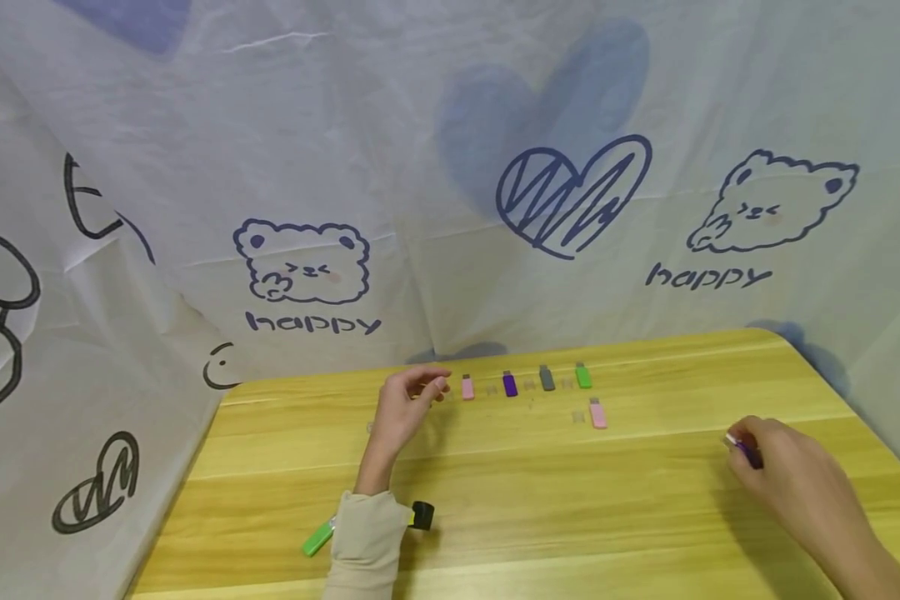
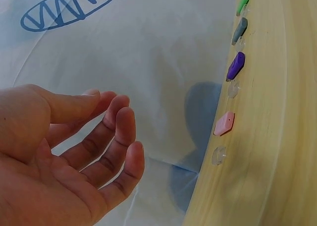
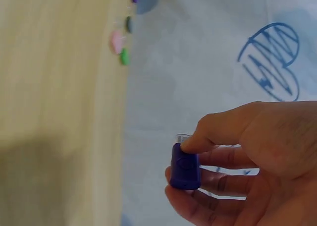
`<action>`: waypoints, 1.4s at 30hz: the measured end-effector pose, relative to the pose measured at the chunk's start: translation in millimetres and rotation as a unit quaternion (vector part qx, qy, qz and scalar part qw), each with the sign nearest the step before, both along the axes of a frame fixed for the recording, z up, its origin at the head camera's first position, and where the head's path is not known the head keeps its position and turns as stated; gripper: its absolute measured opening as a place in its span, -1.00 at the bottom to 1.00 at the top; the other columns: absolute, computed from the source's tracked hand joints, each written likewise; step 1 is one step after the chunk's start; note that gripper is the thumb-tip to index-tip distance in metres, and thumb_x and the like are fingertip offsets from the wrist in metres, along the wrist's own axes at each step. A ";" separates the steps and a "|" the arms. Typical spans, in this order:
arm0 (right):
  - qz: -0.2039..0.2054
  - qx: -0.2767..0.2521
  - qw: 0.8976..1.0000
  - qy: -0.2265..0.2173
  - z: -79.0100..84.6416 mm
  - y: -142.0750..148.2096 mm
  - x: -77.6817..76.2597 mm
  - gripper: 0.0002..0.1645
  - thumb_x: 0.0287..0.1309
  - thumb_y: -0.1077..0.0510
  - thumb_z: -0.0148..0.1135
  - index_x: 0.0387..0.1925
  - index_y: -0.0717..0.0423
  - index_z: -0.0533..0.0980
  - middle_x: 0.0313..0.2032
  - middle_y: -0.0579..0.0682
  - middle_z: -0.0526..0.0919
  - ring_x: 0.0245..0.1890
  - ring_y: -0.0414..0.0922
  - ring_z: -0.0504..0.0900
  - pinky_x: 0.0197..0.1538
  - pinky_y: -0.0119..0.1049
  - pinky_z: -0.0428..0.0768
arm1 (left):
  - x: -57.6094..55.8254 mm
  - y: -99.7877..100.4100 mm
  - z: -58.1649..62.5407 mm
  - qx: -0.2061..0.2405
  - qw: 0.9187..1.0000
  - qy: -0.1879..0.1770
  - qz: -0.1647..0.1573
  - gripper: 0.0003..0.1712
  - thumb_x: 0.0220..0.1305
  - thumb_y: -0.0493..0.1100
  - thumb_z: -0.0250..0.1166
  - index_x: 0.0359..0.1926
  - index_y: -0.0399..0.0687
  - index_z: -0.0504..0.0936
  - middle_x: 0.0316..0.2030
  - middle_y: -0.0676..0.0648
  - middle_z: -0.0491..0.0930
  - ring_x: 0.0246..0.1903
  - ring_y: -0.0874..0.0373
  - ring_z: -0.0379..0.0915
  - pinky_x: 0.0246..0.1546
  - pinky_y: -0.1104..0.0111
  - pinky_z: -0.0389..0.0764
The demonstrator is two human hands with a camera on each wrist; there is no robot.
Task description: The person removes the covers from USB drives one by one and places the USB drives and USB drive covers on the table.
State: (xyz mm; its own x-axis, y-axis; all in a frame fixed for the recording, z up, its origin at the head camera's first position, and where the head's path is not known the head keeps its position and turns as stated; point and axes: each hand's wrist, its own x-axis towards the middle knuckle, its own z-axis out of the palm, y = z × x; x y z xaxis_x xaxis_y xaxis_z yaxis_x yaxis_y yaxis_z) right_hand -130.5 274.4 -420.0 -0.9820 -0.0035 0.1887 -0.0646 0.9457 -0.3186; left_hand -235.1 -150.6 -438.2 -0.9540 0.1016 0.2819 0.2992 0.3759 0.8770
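Note:
My right hand [image 1: 795, 475] pinches a purple USB flash drive [image 3: 185, 166] between thumb and fingers, above the right part of the table. A clear cap [image 3: 181, 137] covers its metal plug. Over the back of the table, my left hand [image 1: 408, 408] hangs with loosely curled fingers and holds nothing. Just right of it begins a row of flash drives: pink [image 1: 468, 387], purple [image 1: 510, 384], grey [image 1: 547, 378] and green [image 1: 583, 376]. Clear caps [image 2: 219, 155] lie beside them. In front of the row is a second pink flash drive [image 1: 597, 414], with a clear cap [image 1: 578, 417] at its left.
A green piece [image 1: 317, 539] and a black-ended piece [image 1: 422, 515] show on either side of the left sleeve [image 1: 366, 537], which hides what lies between. White printed cloth [image 1: 420, 167] hangs behind and beside the wooden table [image 1: 570, 517].

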 end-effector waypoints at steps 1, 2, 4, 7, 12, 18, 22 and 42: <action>0.005 -0.003 1.000 0.016 4.1 -4.0 -2.0 -0.85 0.05 0.27 0.30 -0.34 0.33 0.60 -0.49 0.07 0.60 -0.57 -0.09 0.44 -0.53 -0.12 0.47 | 0.1 -0.2 0.0 -0.001 1.000 -0.001 0.000 -0.79 0.36 -0.35 0.21 -0.08 -0.34 0.70 -0.30 -0.22 0.72 -0.37 -0.03 0.64 -0.32 0.07 0.69; 0.011 -0.006 0.999 0.033 8.0 -8.1 -4.2 -0.84 0.06 0.27 0.31 -0.34 0.32 0.61 -0.48 0.08 0.60 -0.57 -0.09 0.44 -0.53 -0.12 0.48 | 0.1 -0.4 0.0 -0.002 1.000 -0.002 0.001 -0.80 0.36 -0.34 0.22 -0.08 -0.34 0.71 -0.30 -0.21 0.72 -0.37 -0.02 0.64 -0.33 0.09 0.69; 0.023 -0.013 0.997 0.069 15.5 -17.2 -9.5 -0.84 0.07 0.25 0.33 -0.34 0.32 0.62 -0.47 0.11 0.63 -0.56 -0.07 0.50 -0.54 -0.10 0.51 | 0.1 -0.9 -0.6 -0.003 1.000 -0.003 0.002 -0.80 0.36 -0.34 0.22 -0.09 -0.33 0.71 -0.28 -0.21 0.72 -0.38 -0.01 0.64 -0.34 0.13 0.68; 0.036 -0.029 0.993 0.105 26.1 -31.3 -19.0 -0.84 0.10 0.26 0.35 -0.32 0.34 0.64 -0.45 0.17 0.66 -0.54 0.00 0.58 -0.53 -0.02 0.57 | -0.6 -1.2 -2.0 -0.004 1.000 -0.005 0.004 -0.81 0.35 -0.34 0.23 -0.11 -0.31 0.72 -0.25 -0.21 0.72 -0.39 0.00 0.64 -0.36 0.22 0.67; 0.046 -0.057 0.987 0.141 37.3 -57.1 -33.1 -0.86 0.11 0.31 0.34 -0.29 0.34 0.64 -0.40 0.22 0.71 -0.44 0.10 0.64 -0.41 0.11 0.60 | -1.7 0.1 -4.3 -0.012 1.000 -0.002 -0.001 -0.81 0.34 -0.33 0.25 -0.11 -0.32 0.72 -0.21 -0.23 0.72 -0.39 0.02 0.64 -0.42 0.36 0.62; 0.056 -0.119 0.978 0.161 35.7 -92.2 -51.0 -0.87 0.11 0.37 0.34 -0.26 0.33 0.63 -0.35 0.24 0.71 -0.36 0.11 0.66 -0.34 0.10 0.70 | -3.2 2.4 -2.6 -0.026 1.000 0.004 -0.011 -0.81 0.32 -0.31 0.27 -0.11 -0.30 0.73 -0.22 -0.21 0.73 -0.37 0.03 0.65 -0.38 0.24 0.67; 0.064 -0.164 0.970 0.167 34.3 -113.2 -62.2 -0.86 0.09 0.39 0.35 -0.26 0.32 0.63 -0.32 0.21 0.71 -0.34 0.08 0.67 -0.32 0.06 0.72 | -3.0 2.3 -0.5 -0.032 0.999 -0.002 -0.020 -0.80 0.28 -0.29 0.32 -0.11 -0.27 0.72 -0.27 -0.16 0.73 -0.35 0.04 0.65 -0.33 0.18 0.69; 0.083 -0.292 0.947 0.102 4.6 -157.5 -76.9 -0.80 0.14 0.38 0.31 -0.16 0.29 0.60 -0.26 0.20 0.69 -0.25 0.09 0.68 -0.22 -0.03 0.73 | 2.6 9.4 1.2 -0.012 0.999 0.013 -0.030 -0.78 0.25 -0.35 0.33 -0.09 -0.35 0.70 -0.31 -0.23 0.71 -0.36 -0.04 0.65 -0.34 0.13 0.69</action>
